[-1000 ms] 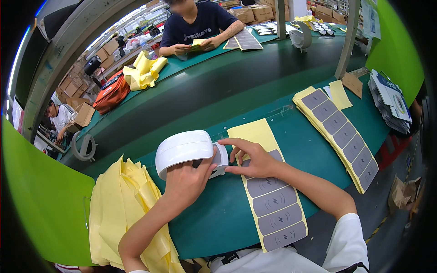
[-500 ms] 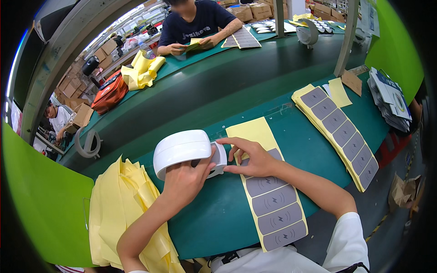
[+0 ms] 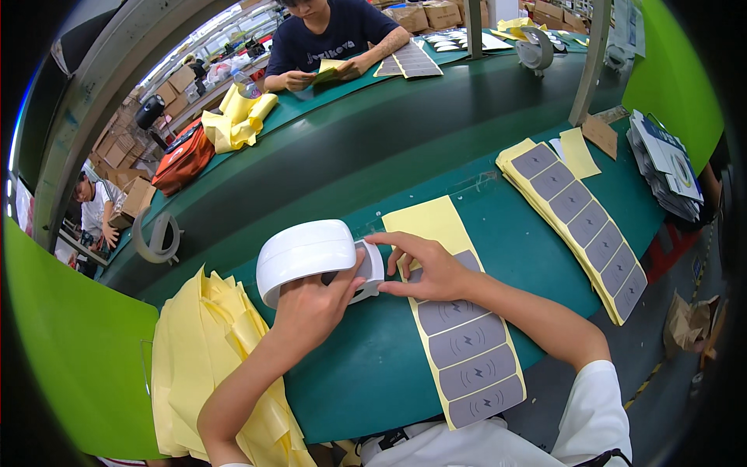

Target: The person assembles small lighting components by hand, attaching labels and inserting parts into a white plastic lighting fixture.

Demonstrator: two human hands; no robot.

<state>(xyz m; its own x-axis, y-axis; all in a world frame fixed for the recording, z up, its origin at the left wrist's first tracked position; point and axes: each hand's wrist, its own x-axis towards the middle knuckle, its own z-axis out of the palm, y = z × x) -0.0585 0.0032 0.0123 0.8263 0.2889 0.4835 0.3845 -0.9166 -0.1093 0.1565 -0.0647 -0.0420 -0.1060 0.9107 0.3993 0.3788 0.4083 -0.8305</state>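
A white, glossy curved plastic device [image 3: 306,253] with a grey pad at its right end sits over the green work surface. My left hand [image 3: 311,310] reaches under its curved shell and is closed around it; some of its fingers are hidden inside. My right hand [image 3: 428,268] pinches the device's right end between thumb and fingertips. Beneath my right hand lies a yellow-backed sheet of grey stickers [image 3: 473,342], each printed with a charging symbol. The sheet's far part is bare yellow backing.
A stack of similar sticker sheets [image 3: 580,218] lies to the right. Crumpled yellow backing paper [image 3: 210,366] piles up at left. Beyond runs a dark green conveyor belt [image 3: 350,148] carrying white ring-shaped devices [image 3: 158,237]. A co-worker [image 3: 331,39] sits across it, holding yellow paper.
Both hands and the white device have shifted slightly left, keeping the same hold. The ring-shaped devices on the belt have moved a little to the right.
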